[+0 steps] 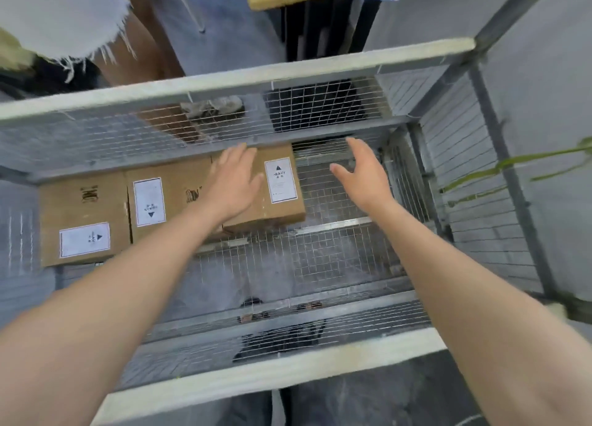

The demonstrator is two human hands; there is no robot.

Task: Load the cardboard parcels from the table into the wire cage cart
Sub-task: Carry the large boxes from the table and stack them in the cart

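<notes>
I look down into the wire cage cart point(336, 252). Three brown cardboard parcels with white labels lie in a row along its far wall: one at the left point(85, 220), one in the middle point(169, 198), one at the right point(282, 188) marked HEAVY. My left hand point(235, 182) lies flat with straight fingers on the top of the right parcel. Just right of that parcel, my right hand point(365, 175) hovers over the mesh floor with its fingers spread, holding nothing.
The cart's pale top rails run across the far side point(243, 76) and the near side point(256, 374). Mesh walls close the right side point(474, 175). A person's legs and frayed denim shorts point(64, 18) stand beyond the far rail. Bare mesh floor fills the cart's near and right parts.
</notes>
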